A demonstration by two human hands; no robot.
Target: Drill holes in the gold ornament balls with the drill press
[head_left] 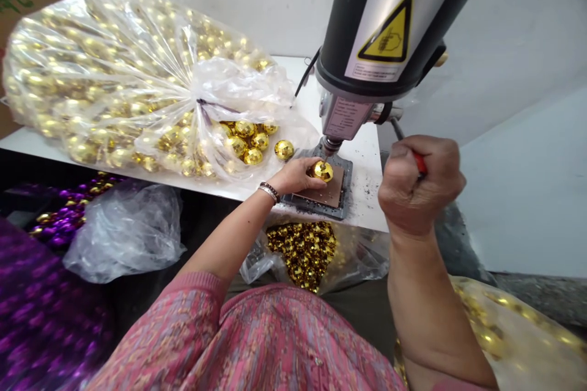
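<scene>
A shiny gold faceted ball (pixel 323 171) sits on a brown board (pixel 331 195) on the base of a bench drill press (pixel 348 104). My left hand (pixel 300 176) is closed around the ball's left side, right under the drill chuck (pixel 331 145). The bit's tip is at the top of the ball; whether it has entered cannot be made out. My right hand (pixel 416 186) is wrapped around the red-gripped feed lever (pixel 419 165) of the press. One loose gold ball (pixel 284 149) lies just left of the drill base.
A big clear bag (pixel 105 85) of gold balls lies left on the white table (pixel 367 165), its torn side showing several. Below the table edge is an open bag of gold balls (pixel 305 250). Purple balls (pixel 64 214) and crumpled plastic (pixel 128 232) are at lower left; another bag (pixel 518 330) is at lower right.
</scene>
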